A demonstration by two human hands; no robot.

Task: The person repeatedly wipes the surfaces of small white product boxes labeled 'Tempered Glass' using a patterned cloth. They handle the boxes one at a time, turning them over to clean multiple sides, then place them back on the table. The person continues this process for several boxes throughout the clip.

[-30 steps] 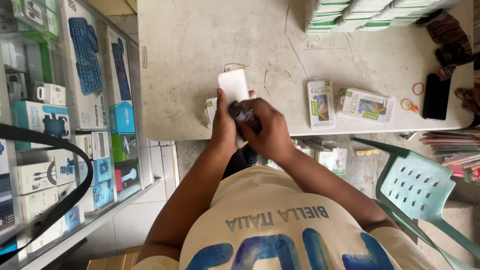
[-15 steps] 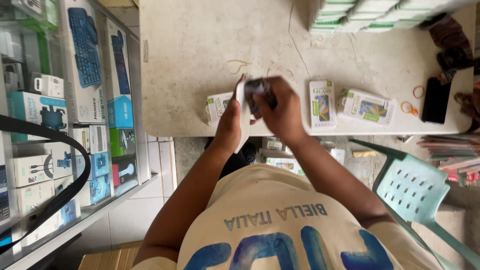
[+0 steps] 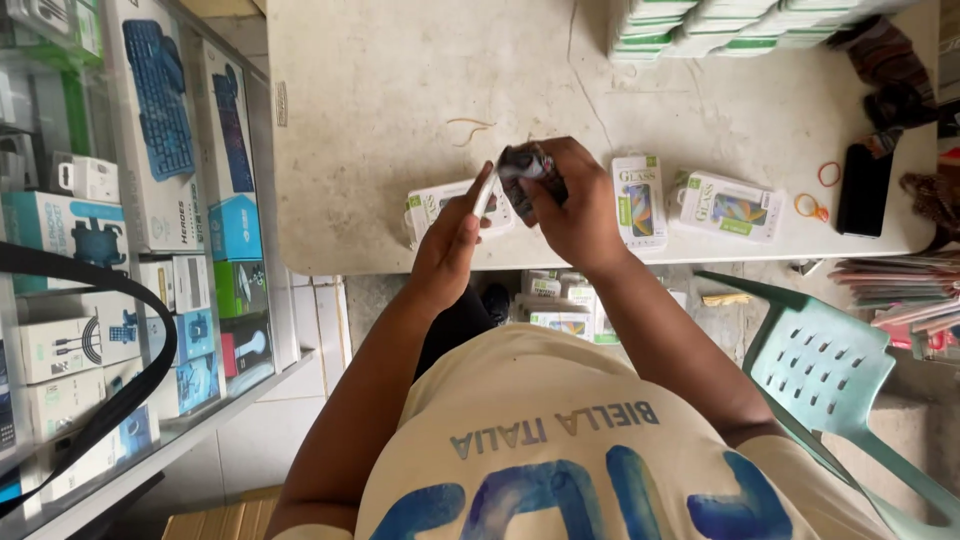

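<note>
Dark crumpled cloth [image 3: 528,165] sits clenched in the right hand [image 3: 570,205], pressed against a thin white phone-sized slab [image 3: 484,195] that the left hand [image 3: 450,240] grips edge-on in closed fingers. Both hover over the pale bench [image 3: 400,90] near its front edge. At three o'clock lie two boxed screen protectors [image 3: 640,200], then rubber bands [image 3: 808,205] and a black phone [image 3: 864,188].
</note>
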